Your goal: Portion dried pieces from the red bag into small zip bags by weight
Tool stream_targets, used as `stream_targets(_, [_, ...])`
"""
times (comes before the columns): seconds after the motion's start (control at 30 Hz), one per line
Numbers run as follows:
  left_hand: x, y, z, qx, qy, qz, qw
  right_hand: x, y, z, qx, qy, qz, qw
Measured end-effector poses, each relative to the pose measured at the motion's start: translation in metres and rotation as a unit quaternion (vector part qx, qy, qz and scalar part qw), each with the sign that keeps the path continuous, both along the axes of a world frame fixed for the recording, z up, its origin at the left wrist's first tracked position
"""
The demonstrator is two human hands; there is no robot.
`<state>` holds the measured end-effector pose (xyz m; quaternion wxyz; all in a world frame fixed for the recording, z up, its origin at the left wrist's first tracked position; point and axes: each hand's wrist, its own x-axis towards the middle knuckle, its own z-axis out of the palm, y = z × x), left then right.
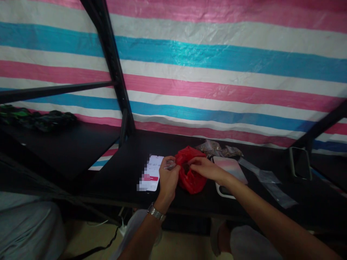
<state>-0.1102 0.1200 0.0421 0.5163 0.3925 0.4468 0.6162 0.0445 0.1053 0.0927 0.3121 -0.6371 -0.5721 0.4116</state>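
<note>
A red plastic bag point(193, 184) sits on the black table point(121, 151) with its mouth open and something dark inside. My left hand point(168, 177), with a metal watch point(156, 212) on its wrist, is at the bag's left side. Its fingers are closed on a small clear plastic bag point(169, 165). My right hand point(204, 168) reaches over from the right, fingertips pinched in the red bag's mouth. What they hold, if anything, is too small to make out. Behind lie small clear bags of brown bits point(211, 145).
A phone with a lit timer screen point(153, 173) lies left of my left hand. Under my right forearm is a white-edged, pastel-topped flat device point(230, 168). Flat clear bags point(273, 184) and a dark-screened phone point(300, 163) are farther right. Black frame posts point(116, 72) stand before a striped sheet.
</note>
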Motion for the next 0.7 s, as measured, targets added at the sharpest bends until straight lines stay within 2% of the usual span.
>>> stream_targets(0.2, [0.003,-0.002,0.006,0.084,0.071,0.032,0.993,0.011,-0.015,0.024,-0.053,0.135,0.004,0.989])
stream_targets(0.3, [0.004,-0.007,0.008,0.127,0.106,0.045,0.985,0.020,-0.020,0.035,-0.047,0.166,-0.010,0.985])
stream_targets(0.4, [0.006,-0.011,0.006,0.152,0.146,0.043,0.977,0.023,-0.022,0.042,-0.008,0.172,-0.016,0.985])
stream_targets(0.5, [0.009,-0.013,0.001,0.157,0.171,0.020,0.973,0.015,-0.023,0.044,0.066,0.128,0.003,0.990])
stream_targets(0.6, [0.012,-0.012,-0.004,0.155,0.179,-0.003,0.972,-0.001,-0.027,0.043,0.153,0.032,0.042,0.987])
stream_targets(0.7, [0.013,-0.010,-0.005,0.151,0.181,-0.015,0.972,-0.014,-0.034,0.044,0.244,-0.147,0.090,0.954])
